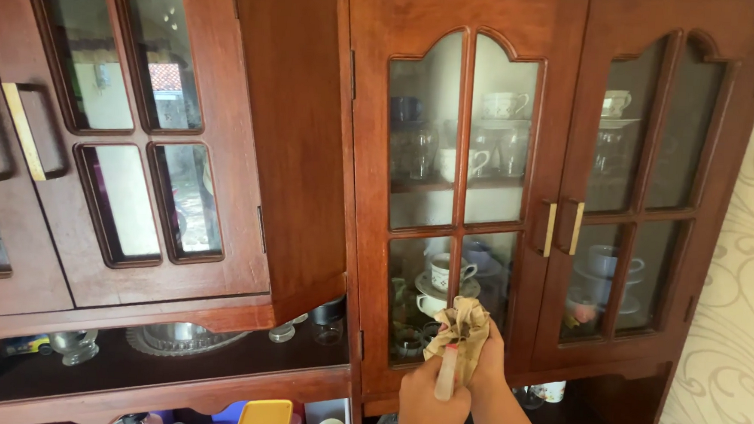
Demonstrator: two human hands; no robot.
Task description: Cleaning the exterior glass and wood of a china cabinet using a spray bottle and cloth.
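Low in the frame, a little right of centre, both hands meet in front of the dark red-brown wooden cabinet (299, 130). The right hand (486, 351) is closed around a crumpled beige cloth (464, 324), its fingers wrapped over the lower part of the bundle. The cloth bunches upward out of that grip, so its long axis runs close to vertical, the loose, ruffled end pointing toward the top of the frame. That end lies against the lower glass pane of the middle cabinet door (459, 199), just right of the door's central wooden bar.

The left hand (431, 404) sits directly below and slightly left of the cloth, curled shut around a slim, pale stick-like thing (447, 375) with a reddish tip. It stands nearly upright, tilted a touch to the right, its top end tucked into the cloth. What it is exactly I cannot tell.

Behind the glass, cups and saucers (447, 272) are stacked on the shelves. To the right, a pair of brass handles (563, 228) marks where the middle door meets the right-hand door. In the left half of the frame another glazed door (132, 122) swings open toward the viewer. Below it, along the lower left, an open shelf carries a glass dish (183, 338), and a yellow container (265, 418) shows at the bottom edge.
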